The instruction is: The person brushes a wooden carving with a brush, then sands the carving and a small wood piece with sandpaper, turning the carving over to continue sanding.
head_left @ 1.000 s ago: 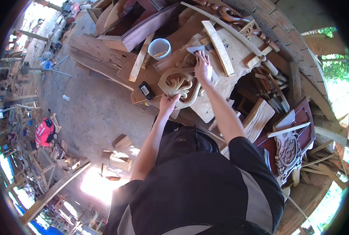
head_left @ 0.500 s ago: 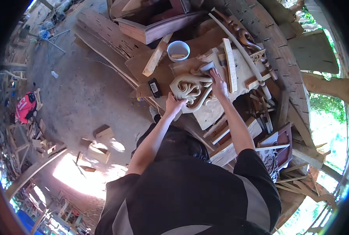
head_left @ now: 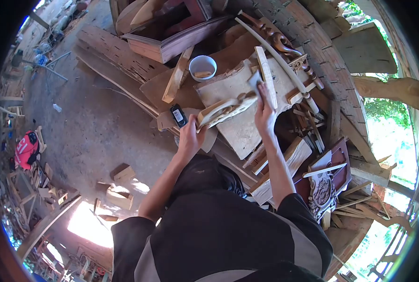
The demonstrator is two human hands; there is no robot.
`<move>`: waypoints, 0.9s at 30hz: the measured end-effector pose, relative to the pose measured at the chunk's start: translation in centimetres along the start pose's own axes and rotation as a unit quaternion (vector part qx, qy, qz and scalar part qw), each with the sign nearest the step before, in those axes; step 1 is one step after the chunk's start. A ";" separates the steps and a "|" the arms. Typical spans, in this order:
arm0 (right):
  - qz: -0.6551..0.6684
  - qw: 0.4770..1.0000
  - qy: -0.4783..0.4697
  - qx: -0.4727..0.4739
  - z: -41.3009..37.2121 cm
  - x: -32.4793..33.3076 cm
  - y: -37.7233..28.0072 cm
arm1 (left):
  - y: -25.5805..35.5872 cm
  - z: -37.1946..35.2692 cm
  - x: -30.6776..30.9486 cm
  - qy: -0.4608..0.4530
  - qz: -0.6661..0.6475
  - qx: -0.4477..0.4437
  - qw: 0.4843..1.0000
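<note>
The carved wooden piece [head_left: 228, 110] is tipped up on its edge above a pale board [head_left: 237, 136], so its scrollwork shows only at a slant. My left hand [head_left: 190, 137] is closed around its near left end. At the far right end, my right hand [head_left: 266, 115] has its fingers closed on a greyish sheet of sandpaper [head_left: 254, 79], which sticks out past the fingertips. Just left of the carving lies a black object with a white label [head_left: 178, 115].
Beyond the carving stands a white bowl [head_left: 203, 68] with a wood piece inside. Wooden strips [head_left: 266, 75] lie by my right hand, and a long curved stick [head_left: 277, 56] behind them. A panelled wooden frame [head_left: 172, 42] is at the back. Wood blocks [head_left: 120, 195] lie on the floor.
The carving went from lying nearly flat, face up, to standing tilted on its edge. My left hand turned with it and shifted left; my right hand kept the sandpaper.
</note>
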State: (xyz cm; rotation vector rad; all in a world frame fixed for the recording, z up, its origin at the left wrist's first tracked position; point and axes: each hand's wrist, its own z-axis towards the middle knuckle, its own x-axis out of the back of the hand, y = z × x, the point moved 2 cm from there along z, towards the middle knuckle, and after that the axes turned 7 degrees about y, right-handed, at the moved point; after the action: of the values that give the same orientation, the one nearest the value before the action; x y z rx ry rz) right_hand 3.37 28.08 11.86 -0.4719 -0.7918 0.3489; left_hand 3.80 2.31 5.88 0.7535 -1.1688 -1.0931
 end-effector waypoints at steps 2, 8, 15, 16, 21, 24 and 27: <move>0.048 0.991 -0.107 0.061 -0.7 0.7 -2.0 | 0.1 -0.5 0.2 -0.024 -0.014 -0.002 1.000; -0.015 0.979 0.101 -0.176 -0.9 1.7 2.1 | 3.2 0.9 0.0 -0.056 0.040 -0.037 0.997; 0.012 0.985 0.008 -0.172 -1.2 2.8 2.0 | 4.6 0.5 -0.2 -0.090 0.040 -0.097 0.990; -0.082 0.909 -0.091 -0.398 0.1 3.9 1.6 | 5.0 0.6 -0.4 -0.080 0.036 -0.122 0.989; 0.010 1.000 -0.026 -0.010 -2.0 3.9 0.8 | 3.3 0.2 0.2 -0.084 0.032 -0.085 0.992; 0.018 0.964 -0.059 -0.260 -2.3 3.7 2.5 | 3.2 0.0 0.4 -0.104 0.034 -0.046 0.993; -0.007 0.979 -0.004 -0.202 -2.5 3.7 3.2 | 4.1 0.0 0.2 -0.093 0.045 -0.107 0.989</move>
State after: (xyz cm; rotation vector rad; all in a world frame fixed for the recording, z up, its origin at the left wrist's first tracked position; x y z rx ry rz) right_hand 7.26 31.77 10.80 -0.8460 -0.8776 0.1751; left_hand 4.93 3.45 9.63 0.4355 -1.2065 -1.2107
